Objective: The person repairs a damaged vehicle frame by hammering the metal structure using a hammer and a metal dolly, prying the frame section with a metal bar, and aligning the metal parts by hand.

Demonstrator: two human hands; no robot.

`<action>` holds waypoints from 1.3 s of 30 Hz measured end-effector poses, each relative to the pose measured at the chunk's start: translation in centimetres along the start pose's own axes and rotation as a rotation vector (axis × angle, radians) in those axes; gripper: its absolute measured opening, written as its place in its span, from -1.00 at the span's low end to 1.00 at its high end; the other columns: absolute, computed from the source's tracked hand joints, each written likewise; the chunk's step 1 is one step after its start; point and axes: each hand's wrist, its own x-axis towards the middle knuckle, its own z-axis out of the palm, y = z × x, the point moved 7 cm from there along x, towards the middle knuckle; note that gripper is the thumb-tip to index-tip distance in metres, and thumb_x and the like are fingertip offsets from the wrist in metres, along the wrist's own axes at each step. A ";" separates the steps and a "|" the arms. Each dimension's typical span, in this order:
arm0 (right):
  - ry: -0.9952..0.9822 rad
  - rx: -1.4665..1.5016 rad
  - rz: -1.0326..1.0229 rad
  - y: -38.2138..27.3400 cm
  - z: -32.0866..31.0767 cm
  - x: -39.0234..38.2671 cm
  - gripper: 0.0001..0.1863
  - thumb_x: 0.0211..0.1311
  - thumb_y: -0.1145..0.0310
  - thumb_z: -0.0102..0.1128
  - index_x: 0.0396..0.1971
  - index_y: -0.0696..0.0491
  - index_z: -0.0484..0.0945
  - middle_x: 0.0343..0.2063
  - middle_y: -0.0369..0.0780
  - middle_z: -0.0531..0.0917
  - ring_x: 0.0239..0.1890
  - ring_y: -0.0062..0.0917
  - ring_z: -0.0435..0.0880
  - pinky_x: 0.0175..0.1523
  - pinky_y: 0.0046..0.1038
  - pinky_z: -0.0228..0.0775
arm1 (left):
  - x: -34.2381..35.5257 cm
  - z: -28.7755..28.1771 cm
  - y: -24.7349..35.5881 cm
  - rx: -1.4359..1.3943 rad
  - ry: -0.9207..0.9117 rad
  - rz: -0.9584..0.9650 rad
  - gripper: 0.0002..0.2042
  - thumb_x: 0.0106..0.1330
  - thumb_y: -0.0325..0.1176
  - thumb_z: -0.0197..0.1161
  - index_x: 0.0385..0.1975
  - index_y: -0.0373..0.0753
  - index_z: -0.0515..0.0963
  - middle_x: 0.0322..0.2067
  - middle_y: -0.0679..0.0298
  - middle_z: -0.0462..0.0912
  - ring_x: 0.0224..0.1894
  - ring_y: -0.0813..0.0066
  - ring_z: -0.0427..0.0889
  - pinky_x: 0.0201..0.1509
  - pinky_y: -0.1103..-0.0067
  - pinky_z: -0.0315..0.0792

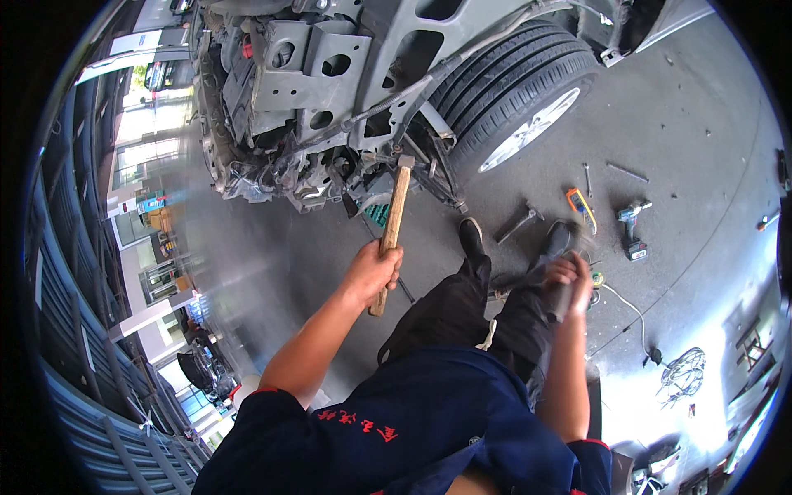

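Note:
My left hand is closed round the wooden handle of a hammer, held head up. The hammer's metal head appears just below the stripped underside of a car; I cannot tell whether they touch. My right hand is smeared by motion in front of my right leg. Its fingers are curled round a greyish tool too blurred to name. Close by that hand, a second hammer lies on the floor near my shoes.
A car wheel stands beyond my feet. On the floor at right lie an orange-framed tool, a cordless power tool, a wrench and a coiled cable. A green grated piece lies under the car.

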 end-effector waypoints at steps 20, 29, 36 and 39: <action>-0.123 -0.011 -0.577 -15.1 -2.4 -10.7 -0.74 0.34 0.41 0.09 -0.57 -0.01 0.31 -0.62 -0.42 0.33 -0.58 -0.71 0.35 -0.44 -0.61 0.39 | 0.6 -3.9 -0.7 0.104 -0.025 -0.025 -0.89 0.40 -0.34 0.15 -0.33 -0.21 0.46 -0.52 0.41 0.43 -0.57 0.65 0.40 -0.56 0.62 0.35; 0.164 -0.388 -1.029 -2.5 1.8 -6.9 -0.80 0.29 0.34 0.06 -0.51 0.01 0.32 -0.67 -0.33 0.38 -0.62 -0.59 0.43 -0.42 -0.53 0.45 | 0.3 -3.2 -0.4 0.001 -0.043 0.010 -0.90 0.41 -0.34 0.17 -0.30 -0.21 0.47 -0.51 0.42 0.43 -0.56 0.65 0.40 -0.55 0.62 0.34; 0.014 -0.486 0.140 16.5 -0.1 4.5 -0.75 0.35 0.26 0.14 -0.50 -0.06 0.32 -0.63 -0.44 0.29 -0.66 -0.71 0.25 -0.58 -0.60 0.11 | -0.5 1.0 0.0 0.184 -0.123 0.049 -0.89 0.45 -0.33 0.13 -0.27 -0.18 0.39 -0.49 0.42 0.38 -0.56 0.68 0.35 -0.56 0.65 0.30; 0.126 -0.376 -0.040 5.9 -0.9 -2.1 -0.80 0.35 0.31 0.15 -0.47 -0.07 0.35 -0.62 -0.46 0.27 -0.63 -0.79 0.24 -0.57 -0.65 0.09 | 0.1 2.0 0.6 0.107 -0.145 0.076 -0.88 0.45 -0.33 0.13 -0.27 -0.18 0.37 -0.50 0.42 0.37 -0.58 0.68 0.34 -0.57 0.63 0.30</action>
